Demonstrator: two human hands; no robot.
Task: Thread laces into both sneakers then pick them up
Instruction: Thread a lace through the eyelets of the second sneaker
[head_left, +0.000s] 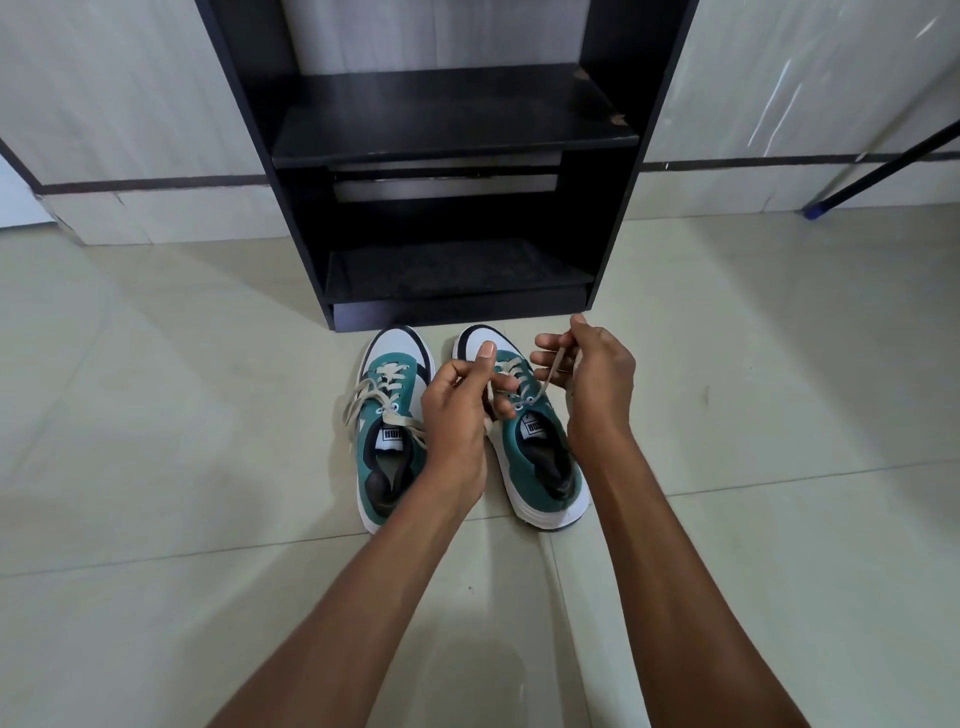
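Note:
Two green and white sneakers stand side by side on the floor, toes pointing away from me. The left sneaker (387, 426) has a cream lace threaded through its eyelets, with loose ends spilling over its left side. Over the right sneaker (535, 447), my left hand (457, 410) pinches one end of its cream lace (548, 376) near the upper eyelets. My right hand (592, 379) holds the other end, pulled up and to the right. The lace runs taut from an eyelet to my right fingers.
A black shelf unit (447, 171) stands just beyond the sneakers' toes against a pale wall. A dark pole with a blue tip (810, 210) leans at the right. Pale floor tiles (156, 415) spread all around.

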